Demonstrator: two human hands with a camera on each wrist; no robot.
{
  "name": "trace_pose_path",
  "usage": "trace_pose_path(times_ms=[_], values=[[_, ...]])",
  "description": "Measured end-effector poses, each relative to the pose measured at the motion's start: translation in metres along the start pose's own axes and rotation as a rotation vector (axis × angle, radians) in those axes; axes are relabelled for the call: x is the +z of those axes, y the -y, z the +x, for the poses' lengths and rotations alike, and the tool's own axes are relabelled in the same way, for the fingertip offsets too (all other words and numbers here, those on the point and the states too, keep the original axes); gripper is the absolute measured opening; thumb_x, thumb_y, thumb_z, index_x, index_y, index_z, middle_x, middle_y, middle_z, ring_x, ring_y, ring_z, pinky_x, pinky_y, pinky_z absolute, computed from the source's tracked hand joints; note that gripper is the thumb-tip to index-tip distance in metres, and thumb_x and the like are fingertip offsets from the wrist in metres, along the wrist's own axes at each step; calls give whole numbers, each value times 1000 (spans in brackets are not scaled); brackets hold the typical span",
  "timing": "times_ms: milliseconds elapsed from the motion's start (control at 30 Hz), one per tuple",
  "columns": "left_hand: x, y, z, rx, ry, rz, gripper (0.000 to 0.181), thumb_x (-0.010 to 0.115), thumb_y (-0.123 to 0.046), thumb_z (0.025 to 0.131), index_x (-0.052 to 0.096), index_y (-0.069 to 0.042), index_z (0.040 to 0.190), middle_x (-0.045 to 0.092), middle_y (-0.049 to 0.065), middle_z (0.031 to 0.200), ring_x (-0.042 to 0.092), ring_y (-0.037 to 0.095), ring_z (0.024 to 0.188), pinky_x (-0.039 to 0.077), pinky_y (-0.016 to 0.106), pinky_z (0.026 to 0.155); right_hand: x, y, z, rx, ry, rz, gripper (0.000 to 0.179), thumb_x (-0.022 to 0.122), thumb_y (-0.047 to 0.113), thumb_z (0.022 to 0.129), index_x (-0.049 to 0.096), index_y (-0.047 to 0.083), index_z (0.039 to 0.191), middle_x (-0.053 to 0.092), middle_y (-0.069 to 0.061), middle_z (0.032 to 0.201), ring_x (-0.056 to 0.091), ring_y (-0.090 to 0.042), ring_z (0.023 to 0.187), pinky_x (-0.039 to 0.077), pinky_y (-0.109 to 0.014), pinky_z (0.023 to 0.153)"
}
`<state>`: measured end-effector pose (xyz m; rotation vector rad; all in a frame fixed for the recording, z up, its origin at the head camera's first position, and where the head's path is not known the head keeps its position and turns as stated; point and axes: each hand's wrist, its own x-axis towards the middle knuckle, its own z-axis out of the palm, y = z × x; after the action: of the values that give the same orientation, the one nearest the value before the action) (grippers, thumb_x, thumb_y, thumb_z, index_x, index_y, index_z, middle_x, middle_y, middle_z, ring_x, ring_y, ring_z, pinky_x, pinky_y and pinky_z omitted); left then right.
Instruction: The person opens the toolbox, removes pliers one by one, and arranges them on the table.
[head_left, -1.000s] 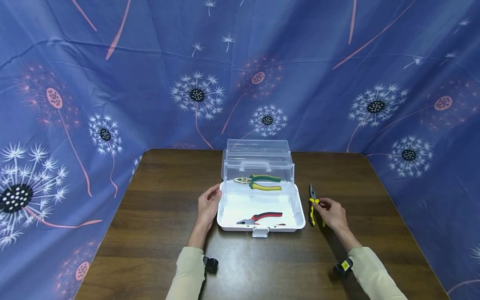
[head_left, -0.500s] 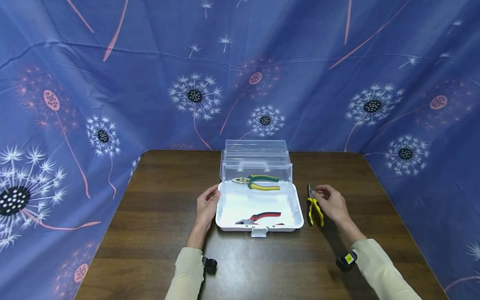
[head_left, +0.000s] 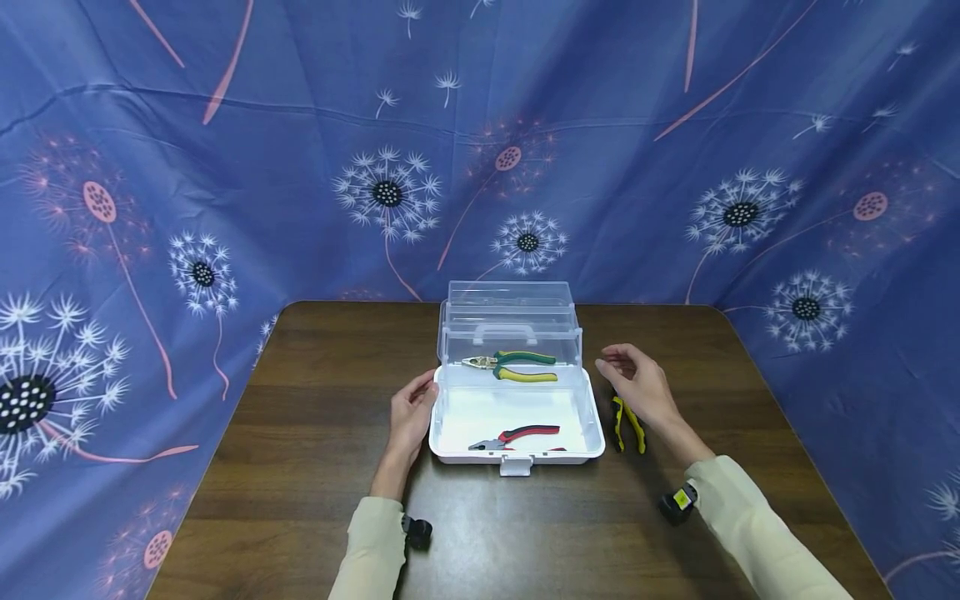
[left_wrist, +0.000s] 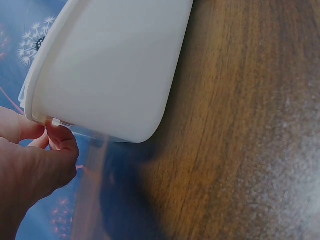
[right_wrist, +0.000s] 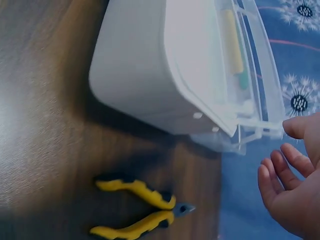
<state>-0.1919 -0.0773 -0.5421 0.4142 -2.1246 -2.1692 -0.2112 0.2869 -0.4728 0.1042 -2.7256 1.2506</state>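
A white toolbox (head_left: 442, 454) with a raised clear lid (head_left: 510, 293) stands on the table. My left hand (head_left: 410, 418) pinches its back left corner between thumb and fingers, as the left wrist view shows. Green-and-yellow pliers (head_left: 525, 377) lie in the clear upper tray. Red-and-black pliers (head_left: 528, 432) lie in the white bottom, one handle mostly hidden by the front wall. My right hand (head_left: 643, 387) hovers beside the box's right side with loosely bent fingers, holding nothing. Below it, yellow-and-black long-nose pliers (right_wrist: 150, 210) lie on the table, handles spread.
The brown wooden table (head_left: 315, 467) extends on both sides and in front of the box. A white latch (head_left: 516, 465) hangs at the box's front. A blue cloth with dandelion prints (head_left: 300, 167) hangs behind the table.
My right hand has let go of the long-nose pliers and moved up and left toward the toolbox's back right corner. The pliers stay on the table. My left hand keeps its grip on the box.
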Motion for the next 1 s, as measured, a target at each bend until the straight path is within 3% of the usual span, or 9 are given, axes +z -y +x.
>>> trace_pose_path(times_ms=[233, 433, 600, 1000], values=[[0, 0, 0, -10, 2, 13, 33, 60, -8, 104, 65, -2, 136, 64, 18, 130, 59, 24, 111, 47, 17, 84, 11, 20, 10, -60, 43, 41, 33, 68, 18, 100, 64, -3, 125, 68, -19, 117, 65, -32, 108, 54, -39, 90], [0, 0, 1, -5, 8, -4, 33, 59, -7, 104, 65, 0, 135, 64, 19, 129, 59, 23, 109, 47, 16, 83, 25, 34, 15, -106, 115, 42, 36, 69, 15, 100, 61, -4, 129, 64, -22, 124, 62, -36, 114, 52, -52, 97], [0, 0, 0, 1, 11, -10, 33, 60, -7, 104, 64, 1, 135, 64, 19, 128, 60, 21, 107, 48, 16, 82, 39, 44, 20, -187, 147, 31, 34, 71, 13, 98, 64, -4, 127, 65, -22, 122, 62, -37, 113, 50, -54, 98], [-1, -2, -1, -7, 15, -15, 33, 60, -7, 103, 64, 0, 136, 64, 19, 129, 60, 22, 110, 48, 16, 83, 64, 56, 29, -245, 229, -7, 36, 73, 13, 96, 65, -4, 126, 65, -22, 125, 60, -37, 115, 50, -54, 98]])
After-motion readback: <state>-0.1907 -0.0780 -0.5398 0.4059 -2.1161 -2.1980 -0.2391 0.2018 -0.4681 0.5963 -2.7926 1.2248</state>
